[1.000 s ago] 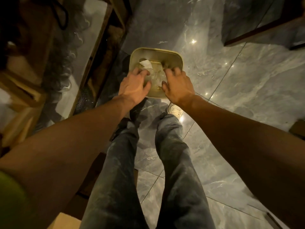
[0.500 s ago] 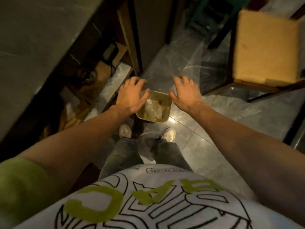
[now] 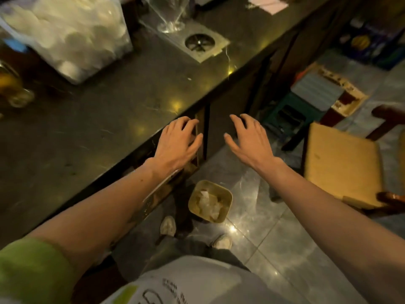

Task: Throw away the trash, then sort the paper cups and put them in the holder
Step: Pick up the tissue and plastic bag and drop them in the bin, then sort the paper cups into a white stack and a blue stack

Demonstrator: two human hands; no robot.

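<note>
A square yellowish trash bin (image 3: 226,195) stands on the floor below my arms, with crumpled white paper (image 3: 208,204) inside. Both hands are raised well above it at the counter's edge. My left hand (image 3: 177,143) hovers palm down over the edge of the dark counter (image 3: 98,119), fingers loosely spread and holding nothing. A little to its right, my right hand (image 3: 247,137) is just as relaxed, with nothing in it. A clear plastic bag of white paper cups (image 3: 68,34) sits at the counter's back left.
A steel rinser plate (image 3: 202,43) is set into the counter, with a clear glass (image 3: 169,17) behind it. A yellow-cushioned chair (image 3: 341,163) stands on the right, a green stool (image 3: 291,113) beyond it. My shoes (image 3: 221,241) stand on grey tiled floor.
Both hands have risen from inside the bin to counter height. My view has lifted from the floor to the counter top.
</note>
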